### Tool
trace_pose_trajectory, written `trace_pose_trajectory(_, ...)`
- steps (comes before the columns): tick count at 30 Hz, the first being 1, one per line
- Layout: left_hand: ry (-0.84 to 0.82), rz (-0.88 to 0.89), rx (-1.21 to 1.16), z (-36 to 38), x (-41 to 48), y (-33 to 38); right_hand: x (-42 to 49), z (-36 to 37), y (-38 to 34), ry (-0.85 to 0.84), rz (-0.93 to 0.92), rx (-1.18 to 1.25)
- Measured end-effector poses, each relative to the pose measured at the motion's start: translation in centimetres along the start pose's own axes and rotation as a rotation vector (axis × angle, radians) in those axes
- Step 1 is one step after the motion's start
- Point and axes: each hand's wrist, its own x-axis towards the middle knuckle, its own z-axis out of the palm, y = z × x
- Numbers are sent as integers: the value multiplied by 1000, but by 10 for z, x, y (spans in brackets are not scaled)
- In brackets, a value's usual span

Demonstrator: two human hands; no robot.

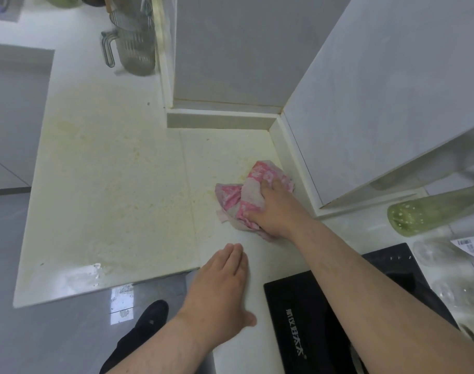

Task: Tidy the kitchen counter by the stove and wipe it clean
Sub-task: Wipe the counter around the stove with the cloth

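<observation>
We note the counter [109, 184]: pale, smooth, glossy, filmed yellowish. The cloth [241, 197] looks soft woven fabric; the stove [284, 298] glossy black.

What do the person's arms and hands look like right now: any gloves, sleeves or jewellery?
The left forearm and right forearm are bare to the frame edge, with no sleeve showing. The left hand and right hand wear no gloves. No watch, bracelet or ring is visible on the wrists or on the fingers that show.

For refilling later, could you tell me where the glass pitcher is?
The glass pitcher stands upper left in the head view, on the counter beside the wall.
</observation>
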Motion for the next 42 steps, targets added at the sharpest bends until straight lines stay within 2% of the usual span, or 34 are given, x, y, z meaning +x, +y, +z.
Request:
trace_pose_trajectory(12, -88, 13, 13, 4, 13, -1, 80, -58, -3, -52, -83, 12)
trace_pose_trajectory(16, -57, 25, 16, 4, 10, -3, 89, -65, -4, -88, -94, -6)
trace_pose_trajectory(25, 5, 24, 20, -2, 1, -2, 34, -38, 7, -123, -136, -41)
trace_pose_trajectory(34, 49, 27, 9, -2, -1, -1, -37, -13, 26, -173, -160, 67)
trace_pose_trajectory(42, 54, 54, 6, -3, -1, -2, -16, -15, 11, -140, -169, 19)
